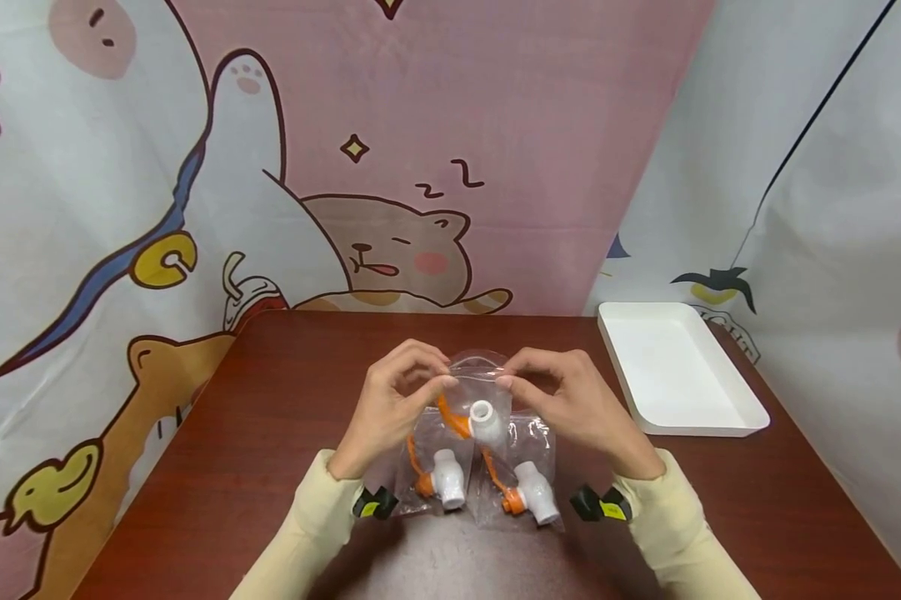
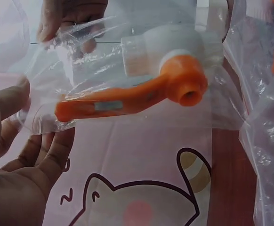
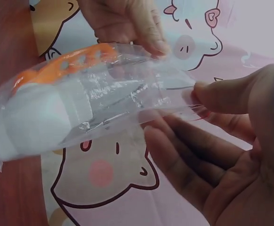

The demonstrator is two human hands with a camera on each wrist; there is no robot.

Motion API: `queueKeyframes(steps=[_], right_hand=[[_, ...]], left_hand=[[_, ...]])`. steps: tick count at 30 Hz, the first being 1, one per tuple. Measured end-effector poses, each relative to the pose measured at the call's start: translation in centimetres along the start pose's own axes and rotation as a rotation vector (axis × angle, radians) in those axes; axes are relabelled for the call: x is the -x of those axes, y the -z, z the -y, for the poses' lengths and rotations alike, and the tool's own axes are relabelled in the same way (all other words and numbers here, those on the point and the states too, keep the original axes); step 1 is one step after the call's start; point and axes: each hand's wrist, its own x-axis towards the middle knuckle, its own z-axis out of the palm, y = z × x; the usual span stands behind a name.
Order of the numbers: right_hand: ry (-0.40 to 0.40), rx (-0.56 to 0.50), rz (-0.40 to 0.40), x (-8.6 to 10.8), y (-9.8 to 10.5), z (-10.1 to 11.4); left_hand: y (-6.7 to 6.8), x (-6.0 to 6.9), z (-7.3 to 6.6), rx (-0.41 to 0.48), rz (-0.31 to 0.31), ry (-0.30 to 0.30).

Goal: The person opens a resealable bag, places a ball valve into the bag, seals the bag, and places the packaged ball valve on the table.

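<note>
A clear plastic bag hangs upright between both hands, with a white plastic ball valve inside. The valve's orange lever handle shows plainly in the left wrist view, and its white body in the right wrist view. My left hand pinches the bag's upper left edge between thumb and fingers. At the upper right edge, my right hand pinches the same film. Below lie two more bagged valves with orange handles, one on the left and one on the right.
A shallow white tray stands at the back right of the dark red-brown table. Behind the table hangs a cartoon-printed cloth. Each wrist wears a black strap with a yellow-green tag.
</note>
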Motion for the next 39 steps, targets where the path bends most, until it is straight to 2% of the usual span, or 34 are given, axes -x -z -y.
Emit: queueKeyframes(steps=[5,12,15,18,25,31,35,39], right_hand=[[0.02,-0.043,-0.001,-0.1,0.1,0.0],[-0.047,-0.145,0.015,0.1,0.5,0.0],[-0.042,-0.132,-0.001,0.1,0.7,-0.3],[-0.018,-0.112,-0.025,0.1,0.7,-0.7],[0.026,-0.076,-0.062,0.3,0.8,-1.6],[-0.015,-0.085,-0.059,0.4,0.8,-2.1],[-0.026,-0.089,-0.02,0.2,0.7,-2.0],[0.038,-0.052,0.009,-0.2,0.3,-1.4]], left_hand=[[0.5,0.1,0.3,0.008,0.014,0.076],[0.8,0.1,0.6,0.044,0.0,0.227],[0.9,0.1,0.7,0.03,-0.017,0.281],[0.8,0.1,0.6,0.028,-0.031,0.309],[0.5,-0.2,0.0,0.073,-0.046,0.278],[0.0,-0.3,-0.6,0.097,-0.047,0.243],[-0.3,-0.3,-0.9,0.075,-0.045,0.213],[-0.6,-0.4,-1.0,0.023,-0.042,0.153]])
